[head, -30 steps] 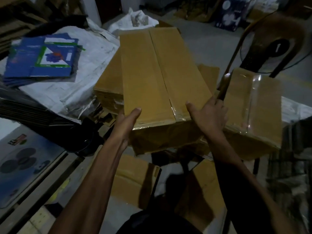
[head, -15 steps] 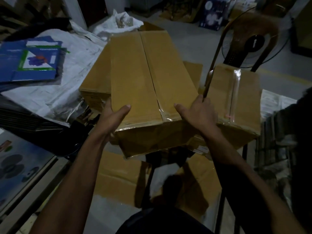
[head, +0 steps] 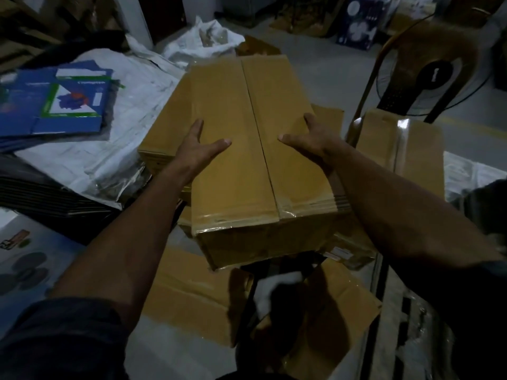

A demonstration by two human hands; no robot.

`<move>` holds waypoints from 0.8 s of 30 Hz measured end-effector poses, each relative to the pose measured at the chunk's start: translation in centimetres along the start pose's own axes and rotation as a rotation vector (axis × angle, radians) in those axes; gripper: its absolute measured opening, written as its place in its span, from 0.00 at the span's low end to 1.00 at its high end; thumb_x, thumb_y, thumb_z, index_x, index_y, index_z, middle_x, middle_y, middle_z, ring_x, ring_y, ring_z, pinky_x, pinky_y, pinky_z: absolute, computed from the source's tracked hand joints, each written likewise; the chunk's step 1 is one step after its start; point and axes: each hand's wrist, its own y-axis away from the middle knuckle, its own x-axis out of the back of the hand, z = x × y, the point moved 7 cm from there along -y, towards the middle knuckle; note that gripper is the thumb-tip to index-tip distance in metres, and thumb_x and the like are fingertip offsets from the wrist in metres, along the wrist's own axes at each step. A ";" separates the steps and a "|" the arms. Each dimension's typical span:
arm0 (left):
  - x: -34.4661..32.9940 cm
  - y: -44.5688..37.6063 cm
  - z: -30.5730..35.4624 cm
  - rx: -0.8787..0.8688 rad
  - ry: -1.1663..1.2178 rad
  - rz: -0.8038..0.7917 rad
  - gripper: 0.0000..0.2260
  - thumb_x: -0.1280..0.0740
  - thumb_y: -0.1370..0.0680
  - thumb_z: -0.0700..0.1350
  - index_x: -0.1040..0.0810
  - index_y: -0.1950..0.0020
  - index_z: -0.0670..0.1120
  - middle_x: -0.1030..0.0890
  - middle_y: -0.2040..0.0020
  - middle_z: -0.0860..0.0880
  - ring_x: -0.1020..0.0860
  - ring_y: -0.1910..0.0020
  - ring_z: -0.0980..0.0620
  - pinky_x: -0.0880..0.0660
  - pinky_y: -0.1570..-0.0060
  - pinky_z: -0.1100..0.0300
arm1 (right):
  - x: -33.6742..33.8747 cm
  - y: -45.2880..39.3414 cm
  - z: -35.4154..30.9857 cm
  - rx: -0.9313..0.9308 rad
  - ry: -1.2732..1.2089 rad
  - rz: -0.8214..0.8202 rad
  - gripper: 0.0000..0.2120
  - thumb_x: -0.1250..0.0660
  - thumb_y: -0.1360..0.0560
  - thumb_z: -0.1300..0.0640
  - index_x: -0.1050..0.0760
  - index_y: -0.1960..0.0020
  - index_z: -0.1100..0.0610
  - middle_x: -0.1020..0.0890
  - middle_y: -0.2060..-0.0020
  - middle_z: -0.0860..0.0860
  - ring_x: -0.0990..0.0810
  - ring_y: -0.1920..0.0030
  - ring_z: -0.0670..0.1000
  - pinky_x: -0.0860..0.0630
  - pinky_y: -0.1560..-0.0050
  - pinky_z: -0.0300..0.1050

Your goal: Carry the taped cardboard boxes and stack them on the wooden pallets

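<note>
Your left hand (head: 196,149) lies flat on the top of the taped cardboard box (head: 247,149), fingers spread, thumb pointing toward the centre seam. Your right hand (head: 312,139) sits at the box's right top edge, thumb on the lid and fingers curled over the side, so both hands are opened wide against the cardboard, not pinching anything. The box fills the middle of your view, resting on other cardboard (what carries it underneath is hidden). A second taped box (head: 400,157) stands just beside it on the right, in front of a floor fan (head: 436,75). To the left, a blue printed carton (head: 55,105) lies flattened on white sacking (head: 131,86). Loose flattened cardboard (head: 189,292) lies on the floor below.
</note>
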 end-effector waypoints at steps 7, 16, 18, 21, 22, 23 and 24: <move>0.0 2.5 -1.8 0.009 0.079 0.014 0.44 0.24 0.29 0.55 0.46 0.21 0.56 0.40 0.22 0.49 0.34 0.28 0.49 0.30 0.33 0.50 | -0.9 1.6 0.3 0.044 -0.016 0.017 0.57 0.29 0.42 0.25 0.43 0.22 0.49 0.28 0.29 0.50 0.28 0.31 0.55 0.30 0.32 0.60; -0.6 15.0 -4.3 -0.011 0.140 0.117 0.44 0.23 0.29 0.50 0.46 0.20 0.53 0.37 0.24 0.49 0.30 0.32 0.51 0.26 0.39 0.55 | -1.7 12.3 4.0 0.031 0.186 0.069 0.48 0.33 0.31 0.28 0.50 0.20 0.43 0.32 0.25 0.53 0.32 0.28 0.60 0.33 0.33 0.59; -0.9 18.7 -4.8 0.000 0.146 0.141 0.45 0.23 0.30 0.51 0.47 0.20 0.54 0.36 0.25 0.50 0.29 0.33 0.51 0.26 0.39 0.54 | -1.9 15.0 5.2 0.054 0.188 0.069 0.48 0.33 0.32 0.27 0.50 0.20 0.42 0.31 0.26 0.54 0.31 0.29 0.61 0.32 0.33 0.60; -1.6 25.4 -5.7 0.017 0.166 0.214 0.45 0.23 0.30 0.50 0.46 0.21 0.55 0.35 0.27 0.54 0.28 0.35 0.54 0.25 0.40 0.56 | -2.4 19.5 6.8 0.106 0.196 0.043 0.48 0.33 0.33 0.27 0.50 0.20 0.42 0.31 0.26 0.54 0.31 0.28 0.61 0.32 0.33 0.61; -1.8 27.7 -5.9 0.020 0.167 0.251 0.44 0.23 0.29 0.48 0.46 0.21 0.54 0.34 0.29 0.56 0.27 0.36 0.55 0.26 0.42 0.59 | -2.6 21.0 7.4 0.124 0.206 0.028 0.48 0.33 0.32 0.27 0.50 0.20 0.42 0.32 0.26 0.54 0.32 0.28 0.61 0.33 0.33 0.60; -2.1 29.7 -6.1 0.021 0.164 0.281 0.43 0.24 0.29 0.47 0.46 0.21 0.55 0.34 0.31 0.57 0.27 0.38 0.56 0.26 0.45 0.61 | -2.7 22.3 7.9 0.139 0.209 0.020 0.47 0.34 0.31 0.27 0.51 0.20 0.41 0.33 0.25 0.54 0.32 0.28 0.61 0.33 0.33 0.60; -2.5 32.1 -6.4 0.028 0.157 0.313 0.43 0.24 0.28 0.47 0.46 0.21 0.55 0.34 0.33 0.58 0.27 0.38 0.57 0.27 0.45 0.61 | -2.9 23.9 8.5 0.159 0.213 0.010 0.47 0.34 0.31 0.27 0.51 0.20 0.41 0.33 0.25 0.55 0.32 0.28 0.62 0.33 0.33 0.59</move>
